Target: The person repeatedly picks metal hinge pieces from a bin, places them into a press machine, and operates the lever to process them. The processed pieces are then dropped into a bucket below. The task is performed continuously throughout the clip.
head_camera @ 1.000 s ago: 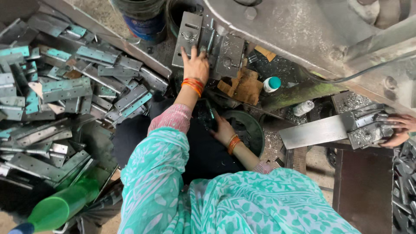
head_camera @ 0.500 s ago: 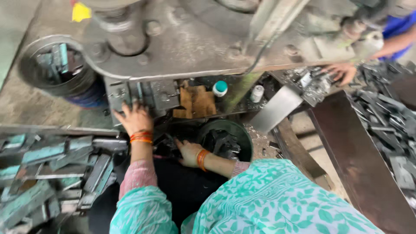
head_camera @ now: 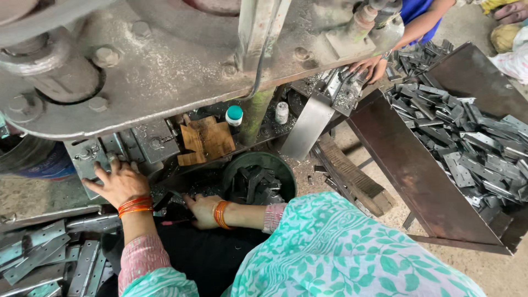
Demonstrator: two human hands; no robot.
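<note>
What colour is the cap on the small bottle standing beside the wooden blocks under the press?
The cap is teal green, on a white bottle; the head view shows it.

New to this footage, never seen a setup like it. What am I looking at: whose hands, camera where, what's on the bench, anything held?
One camera, worn on the person's head, looks down. A big grey metal machine fills the top. The left hand lies flat, fingers spread, on a metal plate at the machine's base. The right hand reaches low, beside a dark bucket of metal pieces; whether it grips anything cannot be told. Wooden blocks and a small green-capped bottle sit behind. Flat metal strips are piled at the left. Another person's hand works by a tray of metal parts.
</note>
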